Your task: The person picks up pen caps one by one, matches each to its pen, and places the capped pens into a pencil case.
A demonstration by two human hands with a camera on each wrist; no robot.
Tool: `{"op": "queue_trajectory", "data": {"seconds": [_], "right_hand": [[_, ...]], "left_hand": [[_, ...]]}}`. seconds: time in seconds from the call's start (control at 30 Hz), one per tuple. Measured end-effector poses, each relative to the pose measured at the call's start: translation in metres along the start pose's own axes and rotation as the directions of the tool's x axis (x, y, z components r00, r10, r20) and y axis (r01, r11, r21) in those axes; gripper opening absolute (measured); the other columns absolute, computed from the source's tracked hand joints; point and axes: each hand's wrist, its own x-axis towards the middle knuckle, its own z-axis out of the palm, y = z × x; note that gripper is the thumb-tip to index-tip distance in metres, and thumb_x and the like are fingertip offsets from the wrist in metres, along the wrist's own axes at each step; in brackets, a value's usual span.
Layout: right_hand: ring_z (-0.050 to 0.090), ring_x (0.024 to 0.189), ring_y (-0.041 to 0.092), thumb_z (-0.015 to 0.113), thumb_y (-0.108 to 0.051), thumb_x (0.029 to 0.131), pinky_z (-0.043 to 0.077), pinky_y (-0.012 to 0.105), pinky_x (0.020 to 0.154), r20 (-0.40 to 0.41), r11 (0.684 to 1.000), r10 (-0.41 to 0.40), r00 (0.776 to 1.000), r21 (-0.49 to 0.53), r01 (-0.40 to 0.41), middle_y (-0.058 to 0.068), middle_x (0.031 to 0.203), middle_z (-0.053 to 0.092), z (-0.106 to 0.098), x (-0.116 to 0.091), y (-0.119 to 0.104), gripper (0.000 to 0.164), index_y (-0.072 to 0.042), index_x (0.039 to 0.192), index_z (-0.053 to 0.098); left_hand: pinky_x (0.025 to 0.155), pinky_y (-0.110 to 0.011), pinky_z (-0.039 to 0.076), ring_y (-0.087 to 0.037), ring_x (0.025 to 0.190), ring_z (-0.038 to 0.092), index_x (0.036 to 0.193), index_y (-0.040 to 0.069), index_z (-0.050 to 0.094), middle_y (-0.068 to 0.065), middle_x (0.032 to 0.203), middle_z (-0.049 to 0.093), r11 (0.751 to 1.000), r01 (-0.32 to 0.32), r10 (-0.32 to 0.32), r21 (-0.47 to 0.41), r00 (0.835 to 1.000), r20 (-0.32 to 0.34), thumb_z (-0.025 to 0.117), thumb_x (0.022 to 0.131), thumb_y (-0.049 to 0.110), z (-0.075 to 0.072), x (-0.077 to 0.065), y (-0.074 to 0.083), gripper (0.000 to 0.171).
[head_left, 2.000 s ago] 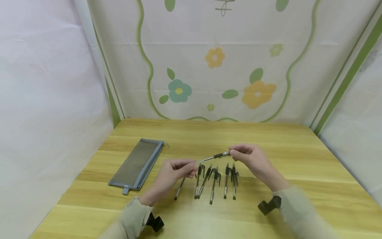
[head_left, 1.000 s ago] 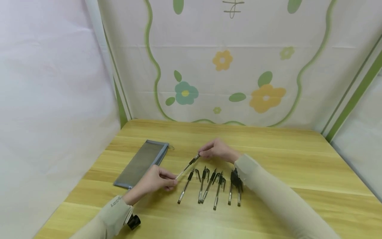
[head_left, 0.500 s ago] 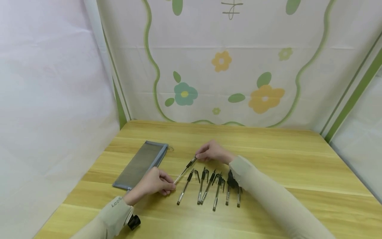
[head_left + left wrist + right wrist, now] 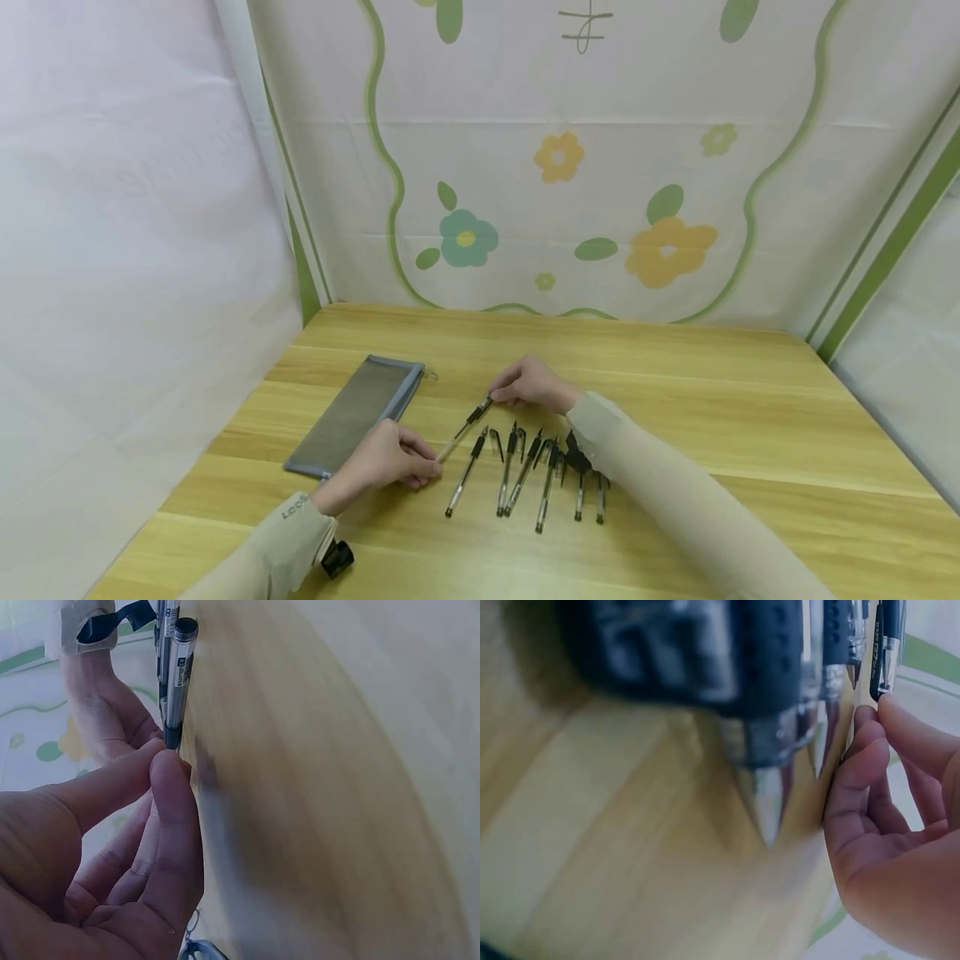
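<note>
A slim pen (image 4: 470, 419) with a clear barrel and black grip lies slantwise between my hands, low over or on the table; I cannot tell which. My left hand (image 4: 392, 455) pinches its near end between thumb and fingertips. At the far end, my right hand (image 4: 534, 384) pinches it, seen closer in the right wrist view, where the black end of the pen (image 4: 886, 652) meets the fingertips. Just right of it several similar pens lie in a row, among them a pen (image 4: 467, 477) nearest the held one. My right sleeve partly covers the rightmost pens.
A grey mesh zip pouch (image 4: 352, 412) with blue edging lies left of the pens, partly behind my left hand. A wood-grain table (image 4: 675, 375) carries everything. White cloth walls (image 4: 480, 167) with printed flowers enclose it at the back and sides.
Over two seconds both hands have carried the pen leftward and lowered it beside the row's left end. During the last half second the hands have barely shifted.
</note>
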Motion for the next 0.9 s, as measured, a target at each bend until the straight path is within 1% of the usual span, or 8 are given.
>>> {"op": "queue_trajectory", "data": {"seconds": [0.2, 0.27, 0.4, 0.53, 0.67, 0.77, 0.83, 0.9], "right_hand": [[0.058, 0.060, 0.019, 0.073, -0.004, 0.088, 0.049, 0.029, 0.054, -0.010, 0.998, -0.015, 1.000, -0.065, 0.014, 0.009, 0.087, 0.073, 0.003, -0.002, -0.004, 0.012, 0.000, 0.099, 0.077], [0.057, 0.058, 0.018, 0.074, -0.004, 0.088, 0.048, 0.029, 0.053, -0.010, 0.997, -0.019, 1.000, -0.075, 0.018, 0.009, 0.086, 0.073, 0.004, -0.001, -0.004, 0.012, -0.001, 0.099, 0.077], [0.061, 0.061, 0.019, 0.074, -0.004, 0.087, 0.052, 0.030, 0.055, 0.004, 0.997, -0.030, 1.000, -0.076, 0.030, 0.008, 0.088, 0.073, 0.003, 0.002, -0.001, 0.012, -0.001, 0.099, 0.077], [0.066, 0.071, 0.023, 0.073, -0.006, 0.089, 0.056, 0.032, 0.063, 0.045, 0.997, -0.047, 0.998, -0.063, 0.050, 0.008, 0.092, 0.073, 0.000, 0.004, 0.005, 0.016, 0.000, 0.104, 0.075], [0.067, 0.084, 0.030, 0.071, -0.009, 0.092, 0.057, 0.038, 0.073, 0.082, 0.998, -0.056, 0.995, -0.009, 0.057, 0.013, 0.099, 0.072, -0.008, 0.000, 0.005, 0.026, 0.005, 0.113, 0.070], [0.067, 0.093, 0.033, 0.070, -0.013, 0.093, 0.056, 0.042, 0.081, 0.053, 0.999, -0.037, 0.998, 0.028, 0.036, 0.015, 0.104, 0.071, -0.016, -0.009, 0.004, 0.032, 0.005, 0.119, 0.067], [0.066, 0.099, 0.033, 0.070, -0.015, 0.092, 0.054, 0.043, 0.086, 0.019, 0.998, -0.021, 1.000, 0.063, 0.020, 0.015, 0.110, 0.069, -0.021, -0.018, 0.002, 0.035, 0.005, 0.122, 0.065], [0.064, 0.104, 0.035, 0.070, -0.016, 0.092, 0.051, 0.044, 0.091, 0.001, 0.994, -0.009, 1.000, 0.111, 0.009, 0.017, 0.116, 0.067, -0.026, -0.028, 0.001, 0.037, 0.004, 0.123, 0.064]], "left_hand": [[0.058, -0.036, 0.059, -0.026, 0.062, 0.069, 0.084, -0.001, 0.074, -0.013, 0.074, 0.071, 1.000, 0.013, -0.013, 0.021, 1.000, -0.005, 0.082, 0.079, 0.005, 0.000, -0.001, 0.000, 0.011], [0.059, -0.036, 0.059, -0.026, 0.062, 0.069, 0.084, -0.002, 0.074, -0.013, 0.074, 0.071, 1.000, 0.014, -0.014, 0.014, 1.000, -0.004, 0.082, 0.079, 0.005, 0.000, -0.002, 0.000, 0.012], [0.059, -0.037, 0.059, -0.028, 0.063, 0.069, 0.085, -0.004, 0.072, -0.014, 0.074, 0.071, 1.000, 0.026, -0.026, -0.017, 1.000, -0.003, 0.083, 0.079, 0.005, 0.000, -0.002, -0.001, 0.016], [0.059, -0.037, 0.059, -0.028, 0.063, 0.070, 0.087, -0.005, 0.072, -0.014, 0.074, 0.071, 0.999, 0.037, -0.037, -0.024, 0.999, -0.006, 0.083, 0.079, 0.006, 0.000, -0.003, -0.002, 0.018], [0.057, -0.035, 0.058, -0.024, 0.061, 0.068, 0.085, 0.000, 0.074, -0.009, 0.073, 0.071, 0.997, -0.023, 0.025, 0.069, 0.999, -0.037, 0.082, 0.081, 0.012, 0.002, -0.004, 0.001, 0.015], [0.055, -0.033, 0.056, -0.022, 0.061, 0.066, 0.087, 0.005, 0.075, -0.005, 0.072, 0.070, 0.983, -0.091, 0.100, 0.159, 0.994, -0.053, 0.080, 0.084, 0.018, 0.007, -0.006, 0.007, 0.014], [0.055, -0.033, 0.055, -0.022, 0.062, 0.066, 0.091, 0.004, 0.076, -0.003, 0.074, 0.070, 0.977, -0.128, 0.138, 0.168, 0.989, -0.047, 0.078, 0.086, 0.019, 0.012, -0.006, 0.011, 0.015], [0.057, -0.034, 0.056, -0.023, 0.065, 0.066, 0.097, 0.001, 0.075, -0.003, 0.078, 0.070, 0.976, -0.158, 0.164, 0.150, 0.986, -0.031, 0.077, 0.087, 0.017, 0.017, -0.006, 0.014, 0.018]]}}
